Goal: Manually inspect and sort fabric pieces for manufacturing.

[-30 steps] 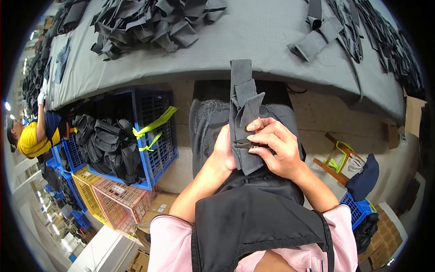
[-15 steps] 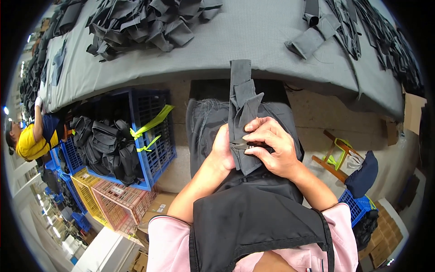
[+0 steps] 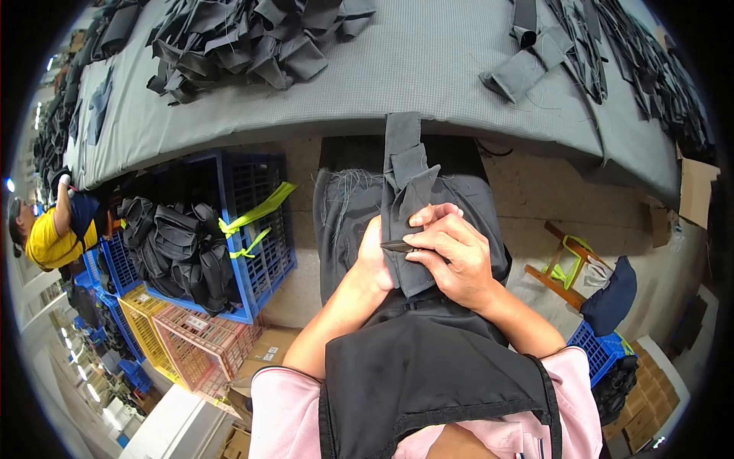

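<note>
A dark grey strip of stitched fabric (image 3: 404, 162) lies lengthwise over my lap, its far end pointing toward the table. My left hand (image 3: 372, 258) grips its near part along the left edge, the fingers tucked out of sight beneath the cloth. Pinched in my right hand (image 3: 461, 256) are small thread snips (image 3: 395, 245), their dark blades pointing left across the strip, close to my left thumb. Most of the snips' handle is hidden by my right fingers. A black apron (image 3: 440, 367) covers my front and lap, with loose threads clinging near its far left corner.
Ahead stands a grey-covered table (image 3: 436, 69) bearing a heap of dark fabric pieces (image 3: 245, 42) and more strips (image 3: 585, 53) at right. Left are a blue crate (image 3: 241, 252) of dark items, a pink crate (image 3: 202, 348) and a person in yellow (image 3: 50, 241). A wooden stool (image 3: 554, 287) lies right.
The fabric strip has slid slightly toward me. The snips' blades, spread apart before, now look closed together and reach a little further left. At far left, the person's arm has shifted slightly.
</note>
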A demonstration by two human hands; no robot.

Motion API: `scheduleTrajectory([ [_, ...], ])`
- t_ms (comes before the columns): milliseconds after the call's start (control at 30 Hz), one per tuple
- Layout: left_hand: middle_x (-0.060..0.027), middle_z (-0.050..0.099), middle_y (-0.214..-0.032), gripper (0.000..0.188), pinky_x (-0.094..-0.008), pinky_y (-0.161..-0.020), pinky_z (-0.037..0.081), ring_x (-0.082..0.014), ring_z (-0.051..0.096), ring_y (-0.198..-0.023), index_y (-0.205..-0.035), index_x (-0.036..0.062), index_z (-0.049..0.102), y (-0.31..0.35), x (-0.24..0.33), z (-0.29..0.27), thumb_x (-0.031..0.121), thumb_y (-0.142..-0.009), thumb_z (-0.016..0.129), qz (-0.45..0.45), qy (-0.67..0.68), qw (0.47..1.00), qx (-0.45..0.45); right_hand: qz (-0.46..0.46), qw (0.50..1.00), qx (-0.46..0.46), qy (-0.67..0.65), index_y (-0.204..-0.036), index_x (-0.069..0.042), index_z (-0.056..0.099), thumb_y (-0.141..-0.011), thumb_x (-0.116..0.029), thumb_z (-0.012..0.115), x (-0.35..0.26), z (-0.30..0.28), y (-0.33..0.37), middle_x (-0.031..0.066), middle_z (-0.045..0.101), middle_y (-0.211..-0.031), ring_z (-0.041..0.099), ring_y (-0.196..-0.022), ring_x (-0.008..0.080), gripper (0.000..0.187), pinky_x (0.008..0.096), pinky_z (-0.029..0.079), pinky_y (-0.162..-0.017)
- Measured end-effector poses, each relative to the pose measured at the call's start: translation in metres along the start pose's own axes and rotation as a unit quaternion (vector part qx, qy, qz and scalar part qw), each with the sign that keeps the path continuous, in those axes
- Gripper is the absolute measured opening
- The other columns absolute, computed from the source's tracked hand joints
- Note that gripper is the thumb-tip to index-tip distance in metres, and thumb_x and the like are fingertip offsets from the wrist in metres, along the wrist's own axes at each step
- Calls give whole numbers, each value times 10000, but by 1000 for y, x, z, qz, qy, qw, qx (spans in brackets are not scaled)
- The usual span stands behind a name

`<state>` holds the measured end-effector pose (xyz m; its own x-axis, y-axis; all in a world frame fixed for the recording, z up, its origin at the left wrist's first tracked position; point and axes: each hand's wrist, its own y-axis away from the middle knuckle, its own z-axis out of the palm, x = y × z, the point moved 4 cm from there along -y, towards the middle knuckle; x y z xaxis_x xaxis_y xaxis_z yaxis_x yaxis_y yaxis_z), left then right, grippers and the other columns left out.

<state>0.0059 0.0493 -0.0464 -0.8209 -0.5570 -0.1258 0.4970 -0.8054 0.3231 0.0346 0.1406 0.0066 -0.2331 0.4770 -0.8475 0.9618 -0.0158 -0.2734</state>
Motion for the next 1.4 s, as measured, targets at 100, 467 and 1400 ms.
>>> scheduleTrajectory([
  [100,-161,526,-1115,340,-348,-954,457,-263,501,-1111,-839,19,513,-1,-1,-1,272,-907,296,-4,38,999,-16,23,999,-8,-33,-853,-8,675,-609,31,747,1,1,-2,85,621,-850,626,-863,236,258,329,500,-769],
  [467,-132,600,-958,316,-360,-819,517,-245,610,-899,-957,3,563,10,7,-23,241,-879,371,-4,22,996,90,190,942,-108,-256,-880,-2,669,-696,-8,715,14,-1,-8,88,624,-936,582,-969,200,190,300,464,-831],
  [1400,-244,537,-1160,429,-414,-768,558,-326,635,-938,-1231,-9,385,17,32,33,345,-992,339,152,-323,930,87,101,990,75,63,-1036,-53,598,-697,-13,723,-1,-53,-9,60,587,-789,546,-589,146,364,258,430,-479],
])
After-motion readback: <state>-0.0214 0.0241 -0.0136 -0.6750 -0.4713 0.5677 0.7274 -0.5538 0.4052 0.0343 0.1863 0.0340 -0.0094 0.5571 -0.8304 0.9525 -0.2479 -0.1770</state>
